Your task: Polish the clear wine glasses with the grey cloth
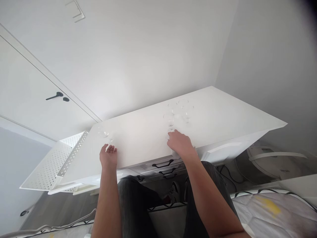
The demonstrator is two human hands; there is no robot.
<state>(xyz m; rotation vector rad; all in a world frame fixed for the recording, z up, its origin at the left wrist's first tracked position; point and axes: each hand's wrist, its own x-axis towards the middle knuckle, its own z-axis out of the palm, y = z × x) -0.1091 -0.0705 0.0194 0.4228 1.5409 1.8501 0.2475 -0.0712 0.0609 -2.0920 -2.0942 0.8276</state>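
Observation:
My left hand (108, 156) is over the front left part of the white cabinet top (141, 132). Its fingers are loosely curled and apart, just short of the foot of a clear stemmed glass (104, 133). My right hand (180, 142) is closed, thumb and fingertips together at the base of a clear glass (169, 118); the fingers partly hide that base. Behind and to the right of it stand several more clear glasses (186, 114), grouped together. Their outlines are faint against the white surface.
Drawers with black handles (162, 164) face my knees. White perforated shelves (47, 165) are at the cabinet's left end, near a door with a black handle (54, 96). A round appliance (269, 162) and dark cable lie right, a quilted mattress (274, 211) below.

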